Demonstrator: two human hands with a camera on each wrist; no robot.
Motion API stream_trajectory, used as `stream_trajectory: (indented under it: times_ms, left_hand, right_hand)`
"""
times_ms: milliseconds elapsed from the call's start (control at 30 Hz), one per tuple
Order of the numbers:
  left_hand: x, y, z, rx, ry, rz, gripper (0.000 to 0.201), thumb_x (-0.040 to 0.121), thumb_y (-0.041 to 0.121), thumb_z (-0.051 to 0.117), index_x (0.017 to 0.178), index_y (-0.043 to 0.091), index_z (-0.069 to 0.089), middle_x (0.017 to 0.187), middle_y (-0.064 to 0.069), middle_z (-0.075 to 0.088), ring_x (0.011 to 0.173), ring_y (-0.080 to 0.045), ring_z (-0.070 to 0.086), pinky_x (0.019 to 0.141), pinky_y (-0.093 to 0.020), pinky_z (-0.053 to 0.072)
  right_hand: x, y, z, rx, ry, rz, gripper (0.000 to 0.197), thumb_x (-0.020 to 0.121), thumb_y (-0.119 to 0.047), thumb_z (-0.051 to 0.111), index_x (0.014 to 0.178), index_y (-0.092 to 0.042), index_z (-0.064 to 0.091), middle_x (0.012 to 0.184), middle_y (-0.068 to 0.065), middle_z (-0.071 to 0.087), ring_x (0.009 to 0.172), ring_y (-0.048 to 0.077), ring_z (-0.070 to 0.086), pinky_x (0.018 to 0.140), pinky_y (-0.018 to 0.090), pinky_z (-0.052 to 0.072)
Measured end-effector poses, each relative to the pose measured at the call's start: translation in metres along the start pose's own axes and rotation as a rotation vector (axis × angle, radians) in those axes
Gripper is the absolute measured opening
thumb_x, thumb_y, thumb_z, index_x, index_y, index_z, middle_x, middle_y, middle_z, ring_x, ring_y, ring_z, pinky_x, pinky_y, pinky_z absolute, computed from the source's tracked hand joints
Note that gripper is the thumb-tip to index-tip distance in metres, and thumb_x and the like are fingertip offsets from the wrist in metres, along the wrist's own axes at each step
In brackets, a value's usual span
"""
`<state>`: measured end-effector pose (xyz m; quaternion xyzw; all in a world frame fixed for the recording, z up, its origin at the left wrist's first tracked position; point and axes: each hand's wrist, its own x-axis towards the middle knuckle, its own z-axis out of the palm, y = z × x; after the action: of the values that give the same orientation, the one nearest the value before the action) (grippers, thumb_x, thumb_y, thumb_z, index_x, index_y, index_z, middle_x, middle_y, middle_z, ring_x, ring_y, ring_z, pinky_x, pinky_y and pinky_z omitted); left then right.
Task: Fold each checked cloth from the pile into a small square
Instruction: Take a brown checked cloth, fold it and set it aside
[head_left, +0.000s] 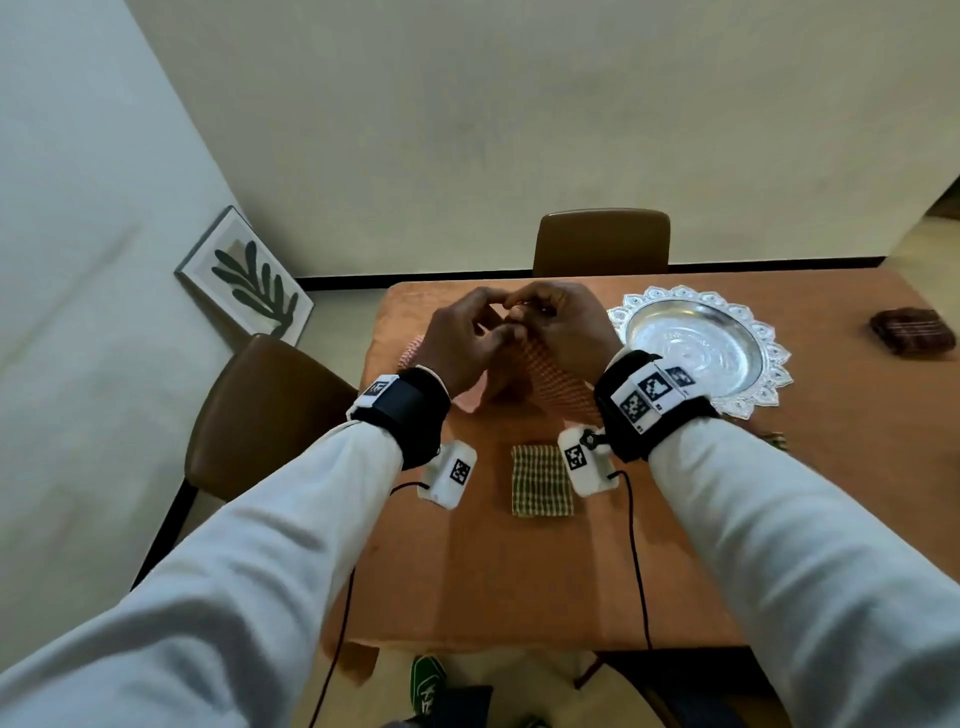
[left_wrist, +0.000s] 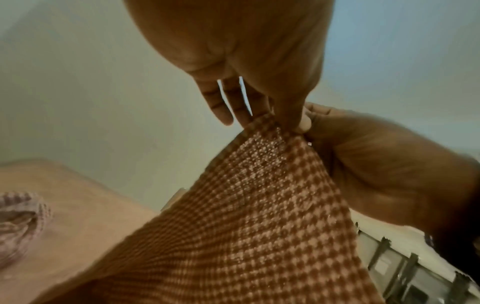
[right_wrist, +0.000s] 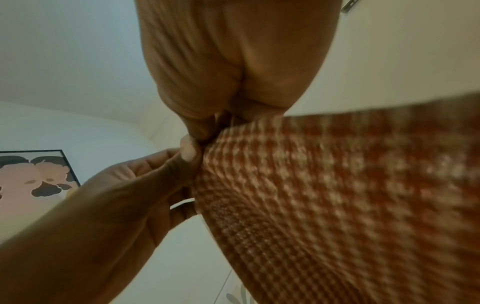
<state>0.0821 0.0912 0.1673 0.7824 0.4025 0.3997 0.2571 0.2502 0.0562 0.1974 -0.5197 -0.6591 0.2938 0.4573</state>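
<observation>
I hold an orange checked cloth (head_left: 551, 375) up over the table (head_left: 519, 582), and it hangs down from one gathered corner. My left hand (head_left: 496, 312) pinches that corner (left_wrist: 267, 123) between thumb and fingers. My right hand (head_left: 522, 312) pinches the same corner right beside it, the two hands touching. In the right wrist view the right hand (right_wrist: 213, 131) grips the cloth (right_wrist: 324, 195) with the left thumb pressed against it. A folded green checked cloth (head_left: 543, 480) lies flat on the table below my wrists. A crumpled pink checked cloth (left_wrist: 23, 214) lies under my left hand.
An ornate silver plate (head_left: 696, 343) stands on the table just right of my right wrist. A dark folded cloth (head_left: 911, 332) lies at the far right edge. Brown chairs stand at the far side (head_left: 602, 241) and the left side (head_left: 265, 410).
</observation>
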Motion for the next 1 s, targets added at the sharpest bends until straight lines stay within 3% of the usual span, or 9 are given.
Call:
stream_trajectory:
  times_ms: [67,167,267,367,533,600,733,900,1000]
  left_hand:
    - [0.003,0.003,0.001,-0.073,0.023,-0.052,0.024,0.081,0.028,0.077,0.101,0.018,0.071,0.077,0.002,0.071,0.069,-0.01,0.066,0.064,-0.027,0.053]
    - [0.003,0.007,0.005,-0.029,-0.033,-0.057,0.015,0.082,0.022,0.076,0.096,0.017,0.073,0.081,0.003,0.073,0.074,-0.009,0.068,0.067,-0.024,0.053]
    - [-0.001,0.001,0.007,-0.013,0.008,-0.064,0.006,0.085,0.014,0.07,0.091,0.013,0.071,0.083,0.002,0.073,0.077,-0.013,0.068,0.068,-0.025,0.054]
    - [0.001,-0.003,0.008,-0.001,0.033,-0.054,0.004,0.087,0.017,0.067,0.087,0.013,0.066,0.079,0.001,0.069,0.074,-0.014,0.066,0.066,-0.033,0.056]
    - [0.027,0.006,0.011,-0.038,0.063,-0.005,0.003,0.09,0.017,0.062,0.09,0.015,0.06,0.08,0.002,0.065,0.072,-0.013,0.06,0.067,-0.025,0.051]
    - [0.033,0.023,0.021,-0.108,0.019,0.025,0.006,0.09,0.012,0.063,0.091,0.016,0.06,0.08,0.005,0.063,0.071,-0.007,0.059,0.066,-0.019,0.049]
    - [0.04,0.067,0.053,-0.254,-0.028,0.061,0.012,0.088,0.005,0.062,0.095,0.014,0.058,0.087,0.002,0.064,0.08,-0.008,0.063,0.072,-0.022,0.052]
    - [0.059,0.122,0.1,-0.263,0.014,0.103,0.017,0.087,0.009,0.065,0.095,0.019,0.055,0.094,-0.002,0.067,0.084,-0.012,0.067,0.075,-0.026,0.055]
    - [0.057,0.161,0.147,-0.188,0.013,0.153,0.011,0.087,0.008,0.068,0.083,0.016,0.062,0.088,0.001,0.069,0.082,-0.012,0.066,0.074,-0.026,0.056]
  right_hand:
    - [-0.006,0.007,0.002,-0.014,0.048,0.0,0.009,0.09,-0.008,0.063,0.096,-0.005,0.07,0.09,0.007,0.072,0.084,0.019,0.068,0.076,0.037,0.057]
    - [-0.021,0.021,0.002,0.102,0.053,0.056,0.009,0.09,-0.01,0.062,0.098,-0.011,0.067,0.094,0.011,0.07,0.087,0.026,0.067,0.076,0.047,0.058]
    - [-0.038,0.024,0.004,0.268,-0.104,0.128,0.034,0.088,-0.001,0.063,0.117,-0.017,0.057,0.091,0.018,0.066,0.078,0.025,0.064,0.065,0.042,0.056]
    - [-0.05,0.03,0.009,0.11,-0.064,0.225,0.052,0.087,-0.01,0.069,0.133,-0.019,0.045,0.094,0.012,0.069,0.082,0.019,0.068,0.068,0.034,0.059]
    - [-0.068,0.05,-0.007,-0.089,0.029,0.232,0.013,0.092,-0.023,0.056,0.098,-0.014,0.064,0.078,-0.004,0.061,0.07,0.013,0.056,0.067,0.037,0.049]
    - [-0.08,0.047,-0.022,-0.105,0.127,0.241,0.012,0.097,-0.016,0.048,0.09,-0.014,0.057,0.075,-0.007,0.054,0.067,0.009,0.05,0.066,0.033,0.042]
    - [-0.096,0.039,-0.068,-0.166,0.353,0.25,0.013,0.099,-0.01,0.046,0.091,-0.016,0.054,0.075,-0.012,0.052,0.069,0.0,0.049,0.062,0.02,0.036]
    - [-0.13,0.025,-0.16,-0.051,0.293,0.219,0.014,0.097,-0.016,0.058,0.092,-0.004,0.066,0.083,0.002,0.068,0.073,0.012,0.062,0.066,0.03,0.051]
    - [-0.156,0.021,-0.226,0.038,0.185,0.141,0.017,0.098,-0.017,0.057,0.091,-0.003,0.065,0.077,0.0,0.066,0.065,0.01,0.061,0.056,0.029,0.051]
